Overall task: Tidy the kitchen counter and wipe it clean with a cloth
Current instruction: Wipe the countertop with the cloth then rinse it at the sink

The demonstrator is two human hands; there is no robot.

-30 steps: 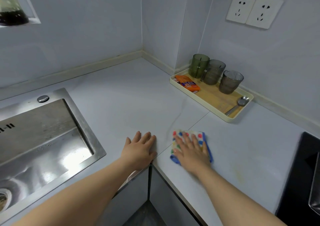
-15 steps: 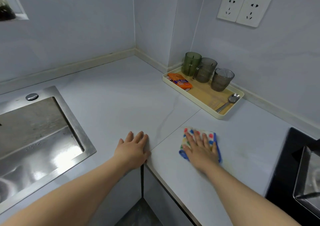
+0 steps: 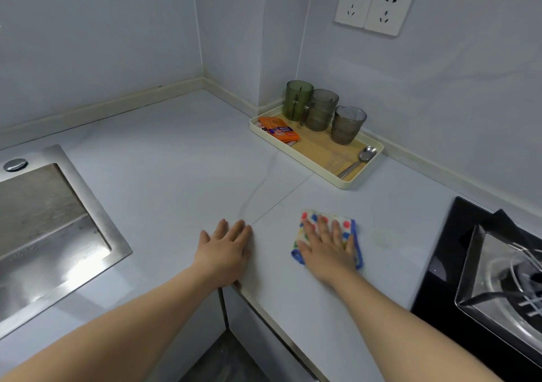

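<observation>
Your right hand [image 3: 325, 252] lies flat on the white square cloth with coloured dots and a blue edge [image 3: 349, 224], its fingers [image 3: 322, 230] straight and slightly spread, pressing the cloth down on the pale grey stone surface [image 3: 164, 152]. The cloth sits just right of the thin seam in the surface, between the black glass hob [image 3: 457, 258] on your right and your left hand [image 3: 224, 252]. Your left hand rests palm down on the bare surface at the inner corner of its front edge, fingers [image 3: 234, 230] straight and close together, holding nothing. Beyond the cloth, against the wall, stands a cream rectangular tray [image 3: 296, 155]. It carries a green ribbed tumbler [image 3: 297, 100], two grey ribbed tumblers [image 3: 322, 110] in a row beside it, a few orange packets [image 3: 278, 129] at its far end and a metal spoon [image 3: 359, 160] at its near end. A stainless steel sink [image 3: 44, 226] is sunk into the surface on your left, well apart from both hands. Two white wall sockets [image 3: 375, 7] sit above the tray.
</observation>
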